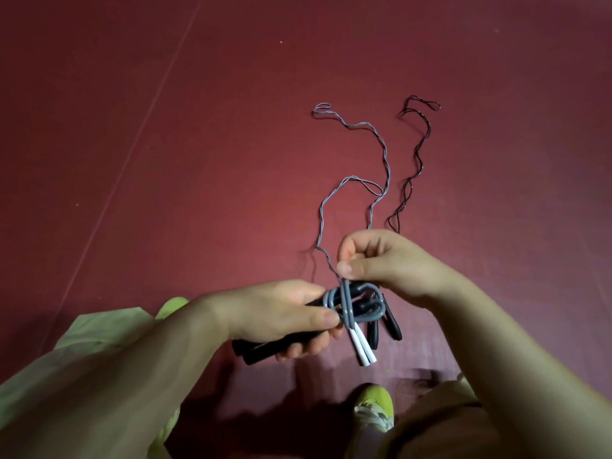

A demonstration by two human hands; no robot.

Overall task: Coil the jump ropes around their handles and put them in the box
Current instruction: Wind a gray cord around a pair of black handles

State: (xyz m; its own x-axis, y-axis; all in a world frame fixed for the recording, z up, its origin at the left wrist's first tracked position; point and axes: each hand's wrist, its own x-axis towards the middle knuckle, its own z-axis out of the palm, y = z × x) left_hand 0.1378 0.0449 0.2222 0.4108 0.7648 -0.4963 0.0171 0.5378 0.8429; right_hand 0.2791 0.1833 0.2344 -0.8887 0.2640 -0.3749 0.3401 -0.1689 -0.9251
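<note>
Left hand [281, 318] is clutching the black foam handles [265, 351]; right hand [381, 260] is pinching thin grey cord [344, 293], wrapping — keeping tension is key.

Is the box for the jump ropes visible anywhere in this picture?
No, only the red floor, the two hands and the ropes show; the left hand grips the black handles, and no box appears.

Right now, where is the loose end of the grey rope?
In the head view, the grey rope trails away from the right hand across the red floor, its far loop just left of the dark rope.
</note>
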